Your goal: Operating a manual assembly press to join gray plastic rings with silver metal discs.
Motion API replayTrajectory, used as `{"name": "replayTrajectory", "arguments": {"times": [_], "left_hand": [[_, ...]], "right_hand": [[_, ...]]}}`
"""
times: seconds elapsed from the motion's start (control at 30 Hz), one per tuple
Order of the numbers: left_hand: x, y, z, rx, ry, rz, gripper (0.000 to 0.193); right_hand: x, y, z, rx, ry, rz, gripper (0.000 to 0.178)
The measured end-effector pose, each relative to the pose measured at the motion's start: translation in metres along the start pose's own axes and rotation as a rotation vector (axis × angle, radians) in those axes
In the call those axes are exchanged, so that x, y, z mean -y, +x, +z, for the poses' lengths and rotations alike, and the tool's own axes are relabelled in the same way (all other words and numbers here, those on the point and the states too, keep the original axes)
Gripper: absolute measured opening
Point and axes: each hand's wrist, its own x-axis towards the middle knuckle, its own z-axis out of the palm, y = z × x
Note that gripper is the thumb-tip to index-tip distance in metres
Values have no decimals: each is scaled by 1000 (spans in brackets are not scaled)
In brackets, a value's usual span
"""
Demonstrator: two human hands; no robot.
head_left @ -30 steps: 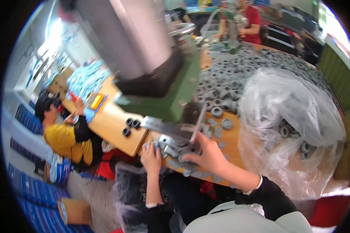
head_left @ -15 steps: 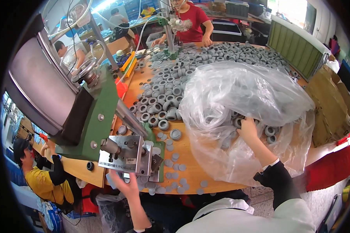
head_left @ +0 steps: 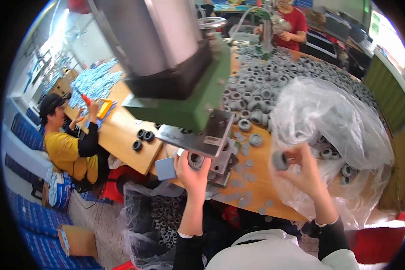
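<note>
My left hand [head_left: 193, 175] is under the metal head of a green press [head_left: 189, 103], its fingers round a grey plastic ring [head_left: 195, 160]. The press head partly hides that ring. Over the table to the right, my right hand [head_left: 303, 171] pinches another grey plastic ring [head_left: 280, 160] between thumb and fingers, clear of the bag. Behind it spreads a clear plastic bag [head_left: 333, 112] with several grey rings [head_left: 327, 153] in it. Flat grey discs [head_left: 255, 140] lie on the wooden table [head_left: 274, 193] between my hands.
A large heap of grey rings [head_left: 283, 67] covers the far table. Below my left arm, an open bag of rings [head_left: 166, 220] sits low. A blue-grey block [head_left: 165, 168] juts beside the press. Co-workers sit left [head_left: 69, 148] and stand opposite [head_left: 297, 27]. A cardboard box [head_left: 398, 166] stands right.
The view has swung left. My right hand has come out of the bag with a grey ring. My left hand now grips a ring at the press.
</note>
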Motion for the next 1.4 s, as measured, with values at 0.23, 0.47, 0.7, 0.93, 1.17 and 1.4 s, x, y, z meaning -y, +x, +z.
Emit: {"name": "replayTrajectory", "arguments": {"times": [0.23, 0.47, 0.7, 0.93, 1.17, 1.4], "left_hand": [[103, -76, -106, -263, 475, -303, 78], [102, -13, -80, 201, 495, 17, 45], [132, -1, -43, 361, 632, 159, 40], [76, -18, -46, 117, 161, 181, 35], [8, 3, 12, 40, -167, 108, 47], [19, 4, 20, 16, 59, 113, 43]], "right_hand": [[13, 44, 139, -13, -128, -342, 53], [19, 57, 170, -3, -16, -324, 49], [3, 20, 87, -55, 145, -204, 60], [-184, -12, -104, -538, -943, 290, 30], [-168, -31, -121, -366, -695, 259, 34], [-63, -30, -23, -108, 282, 45, 40]]}}
